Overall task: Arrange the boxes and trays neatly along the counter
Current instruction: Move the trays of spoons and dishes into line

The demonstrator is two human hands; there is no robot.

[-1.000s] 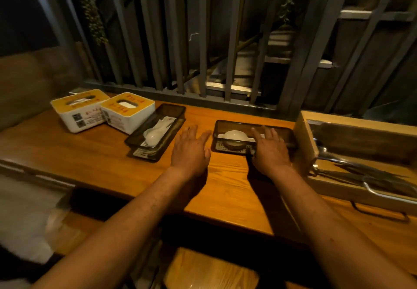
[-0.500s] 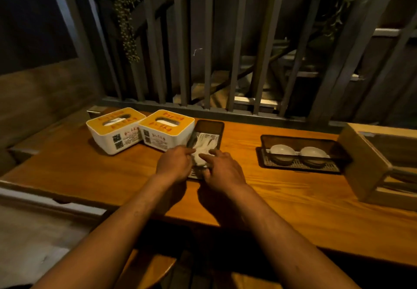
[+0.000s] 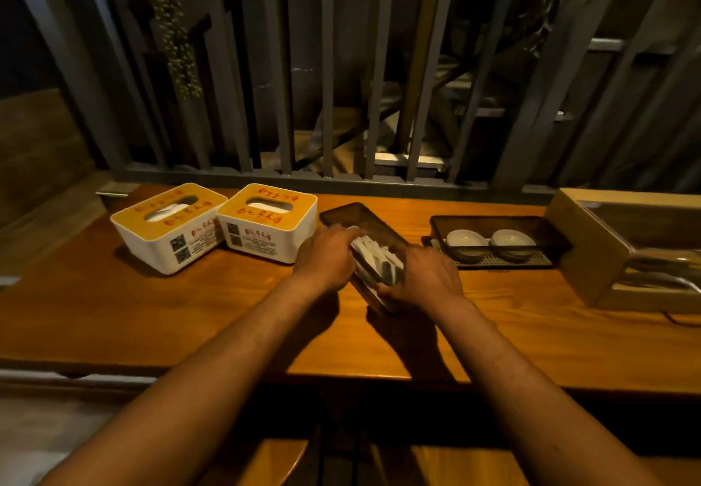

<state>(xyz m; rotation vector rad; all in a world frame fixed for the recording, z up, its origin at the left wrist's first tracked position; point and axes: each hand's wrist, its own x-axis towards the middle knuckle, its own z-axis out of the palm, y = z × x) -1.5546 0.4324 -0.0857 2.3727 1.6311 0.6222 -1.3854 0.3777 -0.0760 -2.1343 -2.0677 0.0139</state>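
Two white tissue boxes with yellow tops sit side by side at the back left of the wooden counter: the left box and the right box, each showing white tissue in its slot. Just right of them a dark clear tray holds white packets and lies skewed, its far end near the right box. Further right, a second dark tray holds two white bowls side by side, close against a wooden crate at the counter's right end. Bare wood runs along the near edge in front of everything. The left hand grips the skewed tray's left side, fingers curled over its rim; the right hand clasps its near right corner. Both forearms reach straight forward.
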